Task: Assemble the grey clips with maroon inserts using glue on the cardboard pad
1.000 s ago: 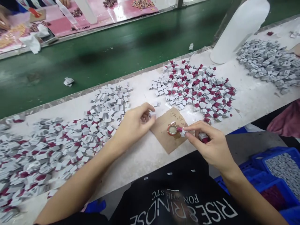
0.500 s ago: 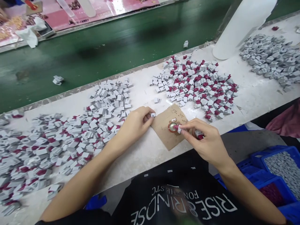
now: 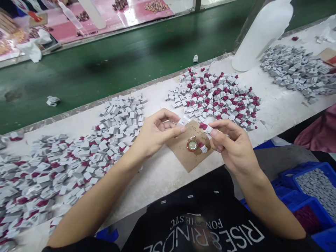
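My left hand (image 3: 157, 134) pinches a small light grey plastic block (image 3: 183, 121) between thumb and fingers. Opposite it, a short gap away, my right hand (image 3: 233, 145) grips a grey block with a maroon piece (image 3: 206, 127) on its end, the maroon side facing left. Both hands are raised over a square of brown cardboard (image 3: 187, 162). On the cardboard sits a small round cap-like dish (image 3: 192, 145) with a reddish rim and something shiny inside. Beside the dish lies another grey block with a maroon end (image 3: 203, 147), just under my right fingers.
Grey-and-maroon pieces are heaped behind the cardboard (image 3: 215, 98) and at left (image 3: 52, 171). Farther right are a grey heap (image 3: 299, 70) and a white bottle-like object (image 3: 258, 38). A green belt (image 3: 126, 52) runs behind the table. Blue crates (image 3: 312, 206) stand low at right.
My right hand has lifted from the dish, leaving one maroon-ended block beside it, and now holds another one higher up. My left hand has moved right with its grey block, closer to the right hand.
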The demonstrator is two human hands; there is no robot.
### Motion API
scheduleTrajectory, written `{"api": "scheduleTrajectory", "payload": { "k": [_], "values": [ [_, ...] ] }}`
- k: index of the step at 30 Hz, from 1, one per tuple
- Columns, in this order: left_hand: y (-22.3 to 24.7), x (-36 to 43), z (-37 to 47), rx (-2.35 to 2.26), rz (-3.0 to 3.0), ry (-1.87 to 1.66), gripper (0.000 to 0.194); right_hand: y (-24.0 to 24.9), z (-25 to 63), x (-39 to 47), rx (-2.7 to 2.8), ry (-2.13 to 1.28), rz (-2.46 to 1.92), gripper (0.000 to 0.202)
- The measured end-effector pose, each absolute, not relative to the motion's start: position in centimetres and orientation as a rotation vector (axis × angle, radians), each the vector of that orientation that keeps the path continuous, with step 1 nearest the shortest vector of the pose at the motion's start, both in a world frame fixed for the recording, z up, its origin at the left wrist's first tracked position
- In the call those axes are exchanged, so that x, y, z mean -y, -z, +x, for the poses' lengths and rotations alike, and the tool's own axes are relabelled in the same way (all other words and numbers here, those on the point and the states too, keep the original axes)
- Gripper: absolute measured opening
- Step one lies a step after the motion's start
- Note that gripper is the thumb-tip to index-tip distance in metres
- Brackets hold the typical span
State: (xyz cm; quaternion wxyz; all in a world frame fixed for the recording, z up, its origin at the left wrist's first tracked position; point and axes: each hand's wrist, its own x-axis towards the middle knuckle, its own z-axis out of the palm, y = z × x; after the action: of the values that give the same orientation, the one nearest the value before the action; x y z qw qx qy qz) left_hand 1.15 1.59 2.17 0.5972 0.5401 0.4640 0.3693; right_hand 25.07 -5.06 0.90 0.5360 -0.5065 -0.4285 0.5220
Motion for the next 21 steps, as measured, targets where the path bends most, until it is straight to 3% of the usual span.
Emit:
{"api": "scheduleTrajectory", "payload": {
  "k": [21],
  "values": [
    [-3.5,-2.2,3.6,-0.883,0.973,-0.802,0.038,-1.4,23.3,3.6,1.011,-1.059,-1.181,0.016]
  ]
}}
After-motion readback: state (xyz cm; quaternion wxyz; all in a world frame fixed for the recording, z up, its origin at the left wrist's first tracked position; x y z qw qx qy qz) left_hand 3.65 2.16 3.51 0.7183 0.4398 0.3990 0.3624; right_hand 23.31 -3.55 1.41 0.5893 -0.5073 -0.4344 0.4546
